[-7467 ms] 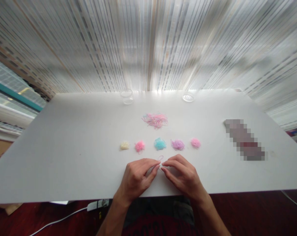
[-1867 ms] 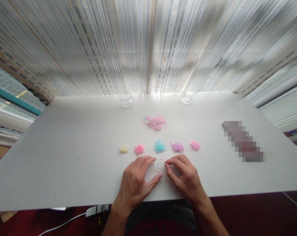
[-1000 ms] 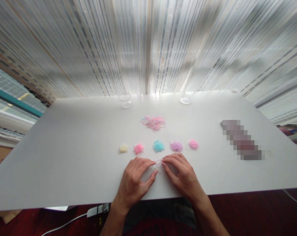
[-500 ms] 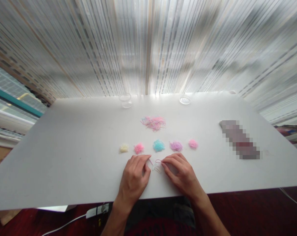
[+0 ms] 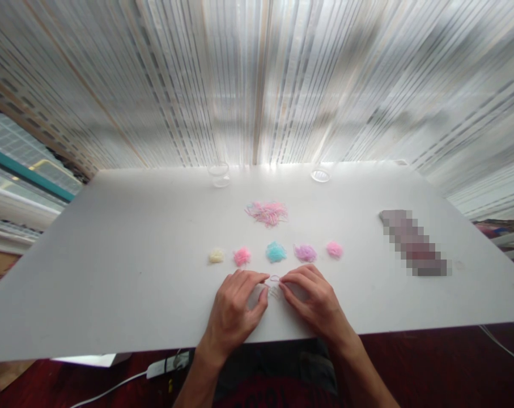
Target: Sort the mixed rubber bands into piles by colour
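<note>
My right hand is closed in a pinch, holding a small purple rubber band that sticks out as a loop toward the left. Facing it, my left hand has its thumb and forefinger a little apart, close to the loop, with nothing clear between them. A few pale rubber bands lie on the table between both hands. Beyond the hands runs a row of rubber band piles: cream, deep pink, turquoise, purple and light pink.
A larger mixed pile of rubber bands lies behind the row on the white table. At the back edge stand a clear round container and a clear lid. A blurred-out oblong object lies at right.
My left hand has moved slightly right, toward the purple loop, and its thumb and forefinger now extend over the loose bands. My right hand keeps its pinch in nearly the same place.
</note>
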`<state>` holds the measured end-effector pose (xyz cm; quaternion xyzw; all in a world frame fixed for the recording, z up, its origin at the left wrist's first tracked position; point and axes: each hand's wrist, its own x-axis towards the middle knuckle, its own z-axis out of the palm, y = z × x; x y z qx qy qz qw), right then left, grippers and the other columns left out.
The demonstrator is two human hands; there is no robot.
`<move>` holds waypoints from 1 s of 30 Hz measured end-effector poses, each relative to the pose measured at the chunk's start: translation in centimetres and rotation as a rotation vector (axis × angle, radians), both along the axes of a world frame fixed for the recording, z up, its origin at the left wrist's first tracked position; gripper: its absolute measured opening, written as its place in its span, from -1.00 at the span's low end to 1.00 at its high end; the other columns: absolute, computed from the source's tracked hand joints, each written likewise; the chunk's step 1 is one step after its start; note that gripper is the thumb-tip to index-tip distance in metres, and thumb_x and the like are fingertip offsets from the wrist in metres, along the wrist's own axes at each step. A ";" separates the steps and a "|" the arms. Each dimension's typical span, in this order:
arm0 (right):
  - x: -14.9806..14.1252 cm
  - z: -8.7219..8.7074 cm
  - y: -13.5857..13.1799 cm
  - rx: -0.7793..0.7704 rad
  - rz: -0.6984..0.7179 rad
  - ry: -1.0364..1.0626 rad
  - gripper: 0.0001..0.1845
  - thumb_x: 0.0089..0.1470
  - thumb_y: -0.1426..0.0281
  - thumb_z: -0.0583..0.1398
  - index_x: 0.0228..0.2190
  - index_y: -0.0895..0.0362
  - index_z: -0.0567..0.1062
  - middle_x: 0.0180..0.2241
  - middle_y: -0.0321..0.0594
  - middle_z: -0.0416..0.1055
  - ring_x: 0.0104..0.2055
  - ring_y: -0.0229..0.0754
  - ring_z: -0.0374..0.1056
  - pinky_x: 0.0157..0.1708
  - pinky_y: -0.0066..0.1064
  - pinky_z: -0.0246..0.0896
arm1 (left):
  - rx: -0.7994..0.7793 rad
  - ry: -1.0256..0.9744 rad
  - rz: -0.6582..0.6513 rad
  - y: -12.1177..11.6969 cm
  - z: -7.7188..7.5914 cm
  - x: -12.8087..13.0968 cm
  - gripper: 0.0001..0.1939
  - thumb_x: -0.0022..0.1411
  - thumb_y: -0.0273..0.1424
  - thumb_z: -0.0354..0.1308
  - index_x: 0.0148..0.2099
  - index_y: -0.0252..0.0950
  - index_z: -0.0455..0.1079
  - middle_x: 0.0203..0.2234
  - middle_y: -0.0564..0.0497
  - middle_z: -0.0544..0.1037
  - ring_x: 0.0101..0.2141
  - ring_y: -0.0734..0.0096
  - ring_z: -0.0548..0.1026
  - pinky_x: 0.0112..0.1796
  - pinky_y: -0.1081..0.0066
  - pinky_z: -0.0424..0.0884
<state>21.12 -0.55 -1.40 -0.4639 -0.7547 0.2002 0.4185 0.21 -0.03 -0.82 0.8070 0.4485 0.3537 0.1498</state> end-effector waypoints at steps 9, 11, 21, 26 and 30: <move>0.0 0.0 -0.1 0.022 0.072 0.024 -0.83 0.27 0.54 0.28 -0.15 0.06 0.56 -0.28 -0.21 0.52 -0.19 -0.12 0.38 -0.20 -0.30 0.42 | 0.019 -0.034 -0.046 0.0 0.3 -0.1 -0.86 0.45 -0.43 0.18 0.02 -0.23 0.49 -0.22 -0.02 0.63 -0.23 0.28 0.58 -0.19 0.29 0.47; 0.0 -0.1 -0.1 0.021 0.074 0.025 -0.83 0.27 0.53 0.28 -0.14 0.05 0.56 -0.28 -0.20 0.53 -0.19 -0.12 0.38 -0.21 -0.30 0.42 | 0.018 -0.045 -0.046 0.0 0.3 -0.1 -0.90 0.45 -0.44 0.18 -0.03 -0.23 0.51 -0.26 0.00 0.63 -0.25 0.30 0.58 -0.20 0.30 0.46; 0.0 0.2 -0.1 0.023 0.053 0.023 -0.86 0.28 0.52 0.27 -0.16 0.05 0.56 -0.28 -0.20 0.54 -0.21 -0.11 0.42 -0.22 -0.28 0.44 | 0.006 -0.066 -0.029 -0.1 0.5 -0.1 -0.93 0.43 -0.46 0.20 -0.10 -0.24 0.51 -0.30 0.01 0.63 -0.28 0.31 0.58 -0.22 0.32 0.45; 0.0 0.3 -0.1 0.030 0.031 0.033 -0.86 0.28 0.52 0.27 -0.18 0.05 0.57 -0.30 -0.22 0.55 -0.23 -0.12 0.43 -0.23 -0.28 0.44 | 0.013 -0.050 -0.029 -0.1 0.6 0.0 -0.91 0.45 -0.45 0.17 -0.11 -0.25 0.51 -0.31 0.00 0.63 -0.31 0.33 0.58 -0.25 0.33 0.45; 0.0 0.3 -0.2 0.027 0.026 0.036 -0.87 0.28 0.51 0.27 -0.20 0.05 0.57 -0.30 -0.21 0.56 -0.24 -0.11 0.43 -0.24 -0.26 0.45 | 0.019 -0.042 -0.027 -0.1 0.7 0.0 -0.91 0.44 -0.45 0.17 -0.15 -0.25 0.51 -0.33 0.00 0.63 -0.33 0.33 0.57 -0.26 0.33 0.45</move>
